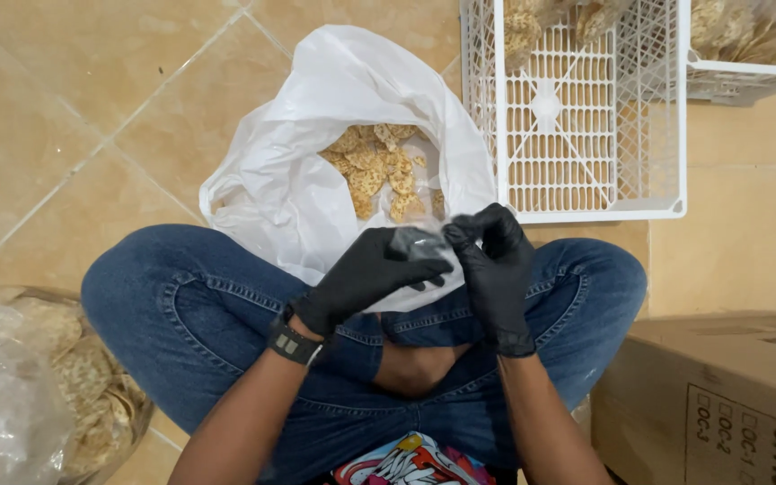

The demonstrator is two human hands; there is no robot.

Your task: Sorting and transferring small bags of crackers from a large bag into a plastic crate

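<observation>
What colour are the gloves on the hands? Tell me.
Black, on both the left hand and right hand; clearest in the head view.

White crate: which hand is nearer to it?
Right. The right hand is just below the white crate and its front rim; the left hand is farther left, before the white bag.

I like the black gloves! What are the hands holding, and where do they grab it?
Both hands, left hand and right hand, pinch a small clear plastic bag between their fingertips, at its top edge, apparently.
</observation>
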